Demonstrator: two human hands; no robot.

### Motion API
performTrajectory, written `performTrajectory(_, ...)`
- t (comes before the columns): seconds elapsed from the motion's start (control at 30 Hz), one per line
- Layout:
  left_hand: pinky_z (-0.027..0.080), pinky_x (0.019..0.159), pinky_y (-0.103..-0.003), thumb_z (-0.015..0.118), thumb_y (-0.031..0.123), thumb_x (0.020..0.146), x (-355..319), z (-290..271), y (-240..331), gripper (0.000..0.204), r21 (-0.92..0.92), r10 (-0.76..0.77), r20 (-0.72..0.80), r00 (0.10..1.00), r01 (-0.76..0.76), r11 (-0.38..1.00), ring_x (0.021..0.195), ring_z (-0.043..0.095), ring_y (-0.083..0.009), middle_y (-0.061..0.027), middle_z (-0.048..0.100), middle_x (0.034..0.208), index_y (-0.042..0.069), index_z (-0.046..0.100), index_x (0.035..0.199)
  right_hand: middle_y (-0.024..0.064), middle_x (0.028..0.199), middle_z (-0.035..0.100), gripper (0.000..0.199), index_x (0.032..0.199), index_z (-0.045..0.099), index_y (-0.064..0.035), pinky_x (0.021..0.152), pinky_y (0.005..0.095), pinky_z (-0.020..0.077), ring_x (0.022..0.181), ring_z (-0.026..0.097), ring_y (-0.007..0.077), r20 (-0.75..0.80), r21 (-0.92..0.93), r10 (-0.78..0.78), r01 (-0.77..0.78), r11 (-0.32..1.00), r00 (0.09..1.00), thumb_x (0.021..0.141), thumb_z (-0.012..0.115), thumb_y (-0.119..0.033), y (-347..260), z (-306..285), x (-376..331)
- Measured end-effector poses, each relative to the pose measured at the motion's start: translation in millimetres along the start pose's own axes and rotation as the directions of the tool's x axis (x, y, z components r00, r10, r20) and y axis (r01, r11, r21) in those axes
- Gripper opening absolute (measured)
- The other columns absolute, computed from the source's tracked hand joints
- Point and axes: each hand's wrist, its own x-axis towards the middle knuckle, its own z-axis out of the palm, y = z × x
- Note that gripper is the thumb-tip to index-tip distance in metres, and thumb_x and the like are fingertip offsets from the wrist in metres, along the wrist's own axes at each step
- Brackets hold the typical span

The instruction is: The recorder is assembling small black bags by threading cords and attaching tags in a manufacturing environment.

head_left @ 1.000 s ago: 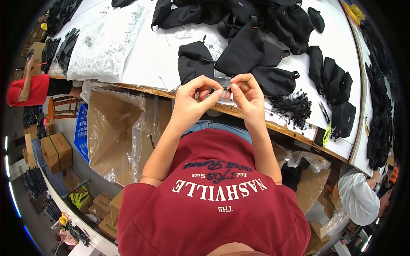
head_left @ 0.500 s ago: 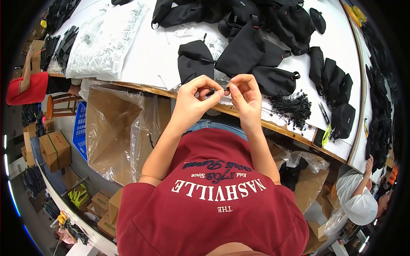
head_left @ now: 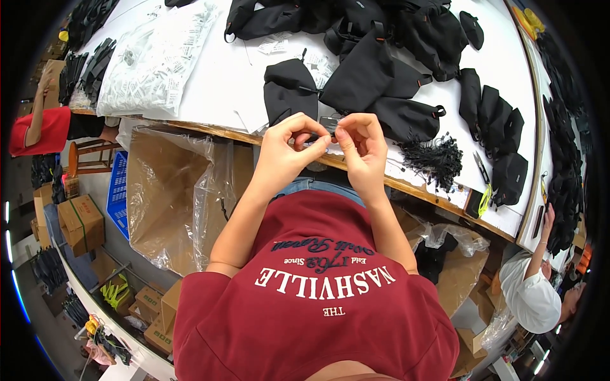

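Observation:
My left hand (head_left: 289, 147) and my right hand (head_left: 362, 147) meet over the table's near edge, thumbs and forefingers pinched together. Between the fingertips is a small black piece (head_left: 332, 135), mostly hidden, so its exact kind does not show. Just beyond my left hand lies a black fabric pouch (head_left: 290, 86). A larger black bag (head_left: 361, 73) rests to its right, and another black pouch (head_left: 406, 119) with an end loop lies beyond my right hand. To the right of that hand is a tangled heap of thin black cords (head_left: 435, 159) with small end pieces.
A clear plastic bag of white labels (head_left: 159, 60) sits at the table's left. Scissors (head_left: 481, 170) and several black pouches (head_left: 489, 117) lie at the right. Below the edge stand plastic-lined cartons (head_left: 171, 197) and a blue crate (head_left: 118, 193). Other people (head_left: 530, 289) work at both sides.
My right hand's fingers have shifted slightly around the small black piece, the thumb moving a little left. My left hand stays nearly still. The person at the right has raised an arm.

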Motion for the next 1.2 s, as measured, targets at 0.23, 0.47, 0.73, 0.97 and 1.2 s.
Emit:
performTrajectory(0.23,0.028,0.055,-0.018,0.068,0.002,0.079,-4,3,-3,0.006,-0.035,0.033,0.005,0.999,-0.032,0.999,0.062,0.033,-0.0015,0.0067,0.04,0.07,0.0,0.064,0.083,0.0012,0.083,0.057,0.008,0.094,0.053,-0.0023,0.062,0.018,0.0418,0.071,0.054,0.0039,-0.038,-0.068,-0.078,0.076,0.995,0.996,0.088,0.058,0.0,1,5,-5)
performTrajectory(0.47,0.035,0.061,-0.02,0.068,0.001,0.076,-3,-11,2,0.005,-0.077,0.185,-0.014,0.983,-0.186,0.98,0.066,0.042,-0.0061,0.0018,0.05,0.074,0.001,0.063,0.078,-0.0003,0.075,0.056,0.01,0.096,0.06,-0.0028,0.06,0.0193,0.0392,0.065,0.048,0.0046,-0.192,-0.321,-0.253,0.183,0.929,0.948,0.087,0.055,0.0,-7,-20,3)
performTrajectory(0.73,0.038,0.075,-0.024,0.07,-0.002,0.072,-9,-21,2,0.01,-0.196,0.32,0.111,0.941,-0.295,0.935,0.083,0.05,-0.0132,-0.0048,0.056,0.085,0.002,0.064,0.079,0.0016,0.092,0.063,0.036,0.108,0.063,-0.0055,0.067,0.0194,0.0459,0.074,0.057,0.0057,0.187,-0.037,0.646,-0.652,0.758,0.74,0.094,0.051,-0.036,37,-12,28)
performTrajectory(0.97,0.038,0.078,-0.029,0.075,0.005,0.066,-20,-27,18,0.012,-0.013,0.384,0.421,0.822,-0.417,0.909,0.084,0.05,-0.0164,-0.0019,0.06,0.084,0.007,0.068,0.076,-0.0001,0.077,0.06,0.03,0.099,0.06,-0.0051,0.06,0.0219,0.0482,0.066,0.058,0.009,0.281,0.316,0.629,-0.689,0.652,0.725,0.095,0.051,-0.033,67,4,46)
performTrajectory(1.2,0.041,0.077,-0.028,0.075,0.009,0.071,-33,-30,34,0.01,-0.022,0.337,0.61,0.717,-0.409,0.912,0.083,0.051,-0.0158,0.0,0.061,0.086,0.01,0.071,0.08,-0.0025,0.068,0.058,0.02,0.085,0.059,-0.0066,0.056,0.0217,0.0474,0.059,0.055,0.0058,0.446,0.207,0.595,-0.724,0.658,0.668,0.092,0.058,-0.025,40,11,44)
